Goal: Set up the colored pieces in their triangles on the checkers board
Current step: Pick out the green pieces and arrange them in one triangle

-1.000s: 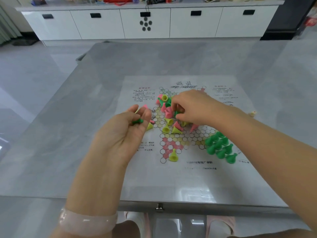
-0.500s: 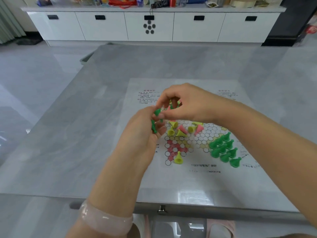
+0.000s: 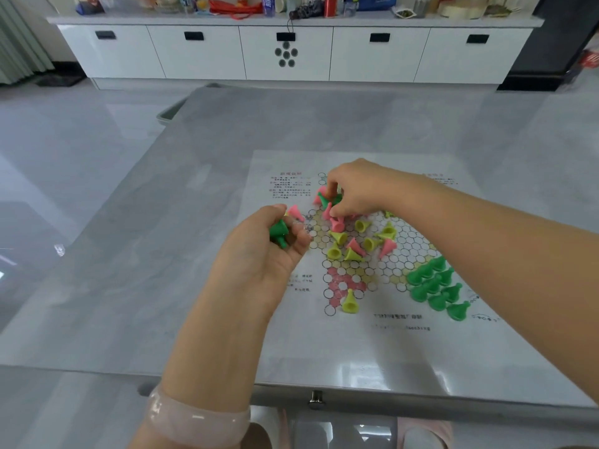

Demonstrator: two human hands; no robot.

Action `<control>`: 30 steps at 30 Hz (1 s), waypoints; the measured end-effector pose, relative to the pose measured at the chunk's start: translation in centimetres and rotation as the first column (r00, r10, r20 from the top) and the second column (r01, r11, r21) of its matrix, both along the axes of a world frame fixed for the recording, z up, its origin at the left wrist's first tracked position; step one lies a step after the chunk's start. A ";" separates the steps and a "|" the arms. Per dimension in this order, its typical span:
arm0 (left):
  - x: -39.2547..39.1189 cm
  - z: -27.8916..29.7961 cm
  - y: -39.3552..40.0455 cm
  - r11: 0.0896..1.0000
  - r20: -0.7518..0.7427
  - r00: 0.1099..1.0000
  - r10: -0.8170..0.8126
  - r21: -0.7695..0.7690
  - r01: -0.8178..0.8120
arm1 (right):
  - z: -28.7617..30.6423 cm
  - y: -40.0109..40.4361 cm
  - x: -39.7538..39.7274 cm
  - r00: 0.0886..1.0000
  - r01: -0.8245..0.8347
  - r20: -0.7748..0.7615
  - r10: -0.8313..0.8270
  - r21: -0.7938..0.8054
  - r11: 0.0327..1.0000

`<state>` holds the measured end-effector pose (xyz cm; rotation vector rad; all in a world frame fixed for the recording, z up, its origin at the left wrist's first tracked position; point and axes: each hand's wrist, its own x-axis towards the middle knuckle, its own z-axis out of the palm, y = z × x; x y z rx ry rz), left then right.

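Left hand [image 3: 259, 251]: a few dark green pieces [image 3: 279, 233] are cupped in curled fingers, above the surface [image 3: 162, 254] just left of the checkers board [image 3: 372, 325]. Right hand [image 3: 359, 192]: fingertips are pinched into the mixed pile [image 3: 327, 202] at the board's far side; which piece is held cannot be told. Loose yellow pieces [image 3: 363, 244] and pink ones are scattered mid-board; one green triangle [image 3: 436, 286] is filled. Pieces are judged light, rigid, smooth plastic cones, easily tipped; best pinched at the narrow stem.

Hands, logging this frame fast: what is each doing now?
Left hand: holding green pieces.
Right hand: fingers curled into the mixed pile; a grip cannot be told.
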<state>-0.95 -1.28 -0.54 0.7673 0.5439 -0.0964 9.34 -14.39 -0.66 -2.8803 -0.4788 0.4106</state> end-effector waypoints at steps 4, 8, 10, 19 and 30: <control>0.0 0.2 0.2 1.000 -0.002 1.000 -0.008 0.029 0.008 | 0.1 0.8 -0.1 0.999 0.023 0.035 -0.020 -0.090 0.996; -0.1 0.4 0.2 0.999 -0.002 1.000 -0.024 0.040 0.024 | -0.1 1.7 -0.6 0.999 0.027 0.042 -0.019 -0.195 0.981; -0.1 0.4 0.2 0.999 0.000 1.000 -0.031 0.036 0.031 | -0.2 1.8 -0.8 0.998 0.039 0.061 -0.027 -0.194 0.980; 0.0 0.4 0.3 0.999 0.004 0.999 -0.038 0.025 0.037 | 0.1 0.3 -0.6 0.985 0.170 -0.060 -0.164 0.099 0.980; 0.0 0.0 -0.2 0.992 0.033 0.995 -0.094 -0.085 0.097 | 4.1 -2.3 -2.2 0.974 0.223 -0.100 -0.201 0.551 0.804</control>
